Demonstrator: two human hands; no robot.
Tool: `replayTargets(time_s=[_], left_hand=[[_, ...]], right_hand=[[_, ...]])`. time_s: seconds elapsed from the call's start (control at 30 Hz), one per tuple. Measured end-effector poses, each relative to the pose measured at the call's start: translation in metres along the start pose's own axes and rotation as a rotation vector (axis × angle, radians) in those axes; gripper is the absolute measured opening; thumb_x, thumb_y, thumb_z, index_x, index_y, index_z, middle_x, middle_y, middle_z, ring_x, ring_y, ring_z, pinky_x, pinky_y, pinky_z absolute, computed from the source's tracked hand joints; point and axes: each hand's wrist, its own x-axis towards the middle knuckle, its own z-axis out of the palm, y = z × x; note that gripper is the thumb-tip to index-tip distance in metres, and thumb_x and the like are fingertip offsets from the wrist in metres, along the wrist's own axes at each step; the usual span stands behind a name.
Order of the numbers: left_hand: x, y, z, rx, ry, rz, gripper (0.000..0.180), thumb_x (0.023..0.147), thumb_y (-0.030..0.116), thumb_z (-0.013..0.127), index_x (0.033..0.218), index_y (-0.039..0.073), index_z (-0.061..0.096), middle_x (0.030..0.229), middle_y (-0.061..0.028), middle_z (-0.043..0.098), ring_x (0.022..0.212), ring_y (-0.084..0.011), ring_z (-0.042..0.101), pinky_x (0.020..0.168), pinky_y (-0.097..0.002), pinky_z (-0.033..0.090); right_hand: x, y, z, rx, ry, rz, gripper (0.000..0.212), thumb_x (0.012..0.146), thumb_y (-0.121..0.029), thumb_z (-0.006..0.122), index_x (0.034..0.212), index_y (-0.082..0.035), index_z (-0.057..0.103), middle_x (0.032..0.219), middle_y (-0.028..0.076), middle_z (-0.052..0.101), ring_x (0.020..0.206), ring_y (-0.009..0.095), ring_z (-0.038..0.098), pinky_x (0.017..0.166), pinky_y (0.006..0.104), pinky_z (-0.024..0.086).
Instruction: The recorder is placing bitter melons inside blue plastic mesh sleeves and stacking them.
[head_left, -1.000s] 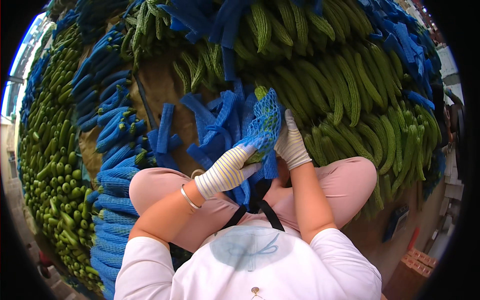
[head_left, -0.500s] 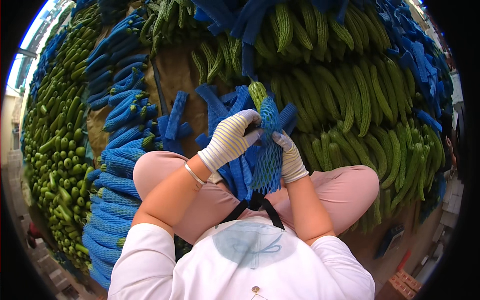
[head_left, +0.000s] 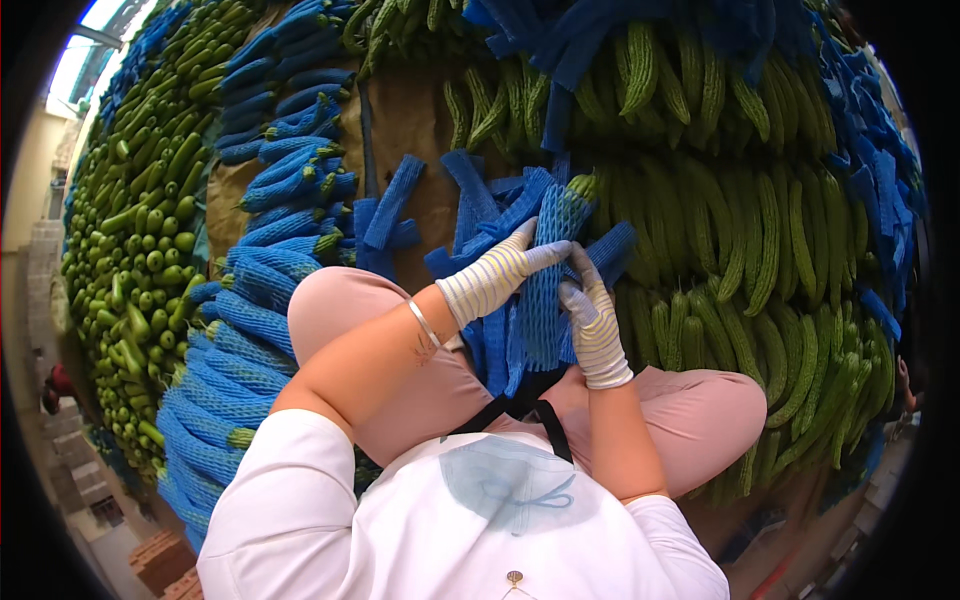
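A long, ridged green bitter gourd (head_left: 583, 186) stands tip-up in front of me, most of it inside a blue foam net sleeve (head_left: 548, 300). Only its upper end pokes out of the netting. My left hand (head_left: 503, 268), in a striped work glove, closes round the sleeved gourd from the left, its fingers reaching across the net. From the right my gloved right hand (head_left: 597, 318) grips the sleeve's side, fingertips meeting those of my left. Loose flattened blue sleeves (head_left: 395, 200) lie around and beneath the gourd, near my crossed legs.
Rows of bare bitter gourds (head_left: 735, 220) are stacked to the right. At left runs a line of gourds in blue sleeves (head_left: 235, 370), with a heap of smaller smooth green gourds (head_left: 140, 270) beyond. More blue netting (head_left: 885, 200) hangs along the far right. Brown sheeting (head_left: 415, 120) shows between.
The sleeve now covers nearly the whole gourd, where more of its top was bare. My left hand has slid along it with fingers stretched across. The view has shifted slightly.
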Motion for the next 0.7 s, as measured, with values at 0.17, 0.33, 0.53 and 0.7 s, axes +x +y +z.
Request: replayTargets(time_s=[0.17,0.33,0.53,0.7], left_hand=[[0.002,0.028,-0.015,-0.152,0.134,0.061,0.048,0.08,0.021,0.069,0.122,0.006,0.05,0.1,-0.0093,0.062,0.085,-0.0189,0.062,0.074,-0.0317,0.052],[-0.018,0.105,-0.111,-0.554,0.484,0.188,0.038,0.082,0.028,0.067,0.108,0.004,0.055,0.088,-0.0112,0.063,0.075,-0.0239,0.062,0.07,-0.0394,0.053],[-0.053,0.095,-0.329,-0.14,1.347,0.25,0.057,0.081,0.043,0.064,0.119,0.002,0.051,0.109,-0.0147,0.059,0.092,-0.0274,0.058,0.081,-0.0445,0.049],[-0.067,0.087,-0.39,-0.385,1.568,0.293,0.061,0.087,0.043,0.055,0.134,0.005,0.041,0.131,-0.0164,0.046,0.115,-0.0272,0.048,0.095,-0.0439,0.042]], right_hand=[[0.007,0.003,-0.005,-0.13,0.055,-0.165,0.056,0.086,-0.027,0.062,0.132,-0.001,0.042,0.128,0.012,0.049,0.108,0.024,0.054,0.089,0.0339,0.044],[0.017,0.005,-0.02,-0.095,0.187,-0.125,0.046,0.087,-0.028,0.061,0.123,-0.002,0.05,0.119,0.011,0.055,0.102,0.023,0.056,0.087,0.0347,0.044],[0.025,0.018,-0.024,-0.179,0.21,-0.032,0.039,0.088,-0.024,0.06,0.121,-0.003,0.053,0.115,0.008,0.057,0.097,0.018,0.057,0.084,0.031,0.044],[0.024,0.028,-0.042,-0.268,0.281,0.012,0.037,0.088,-0.022,0.06,0.12,-0.004,0.054,0.114,0.006,0.057,0.095,0.015,0.057,0.082,0.0283,0.044]])
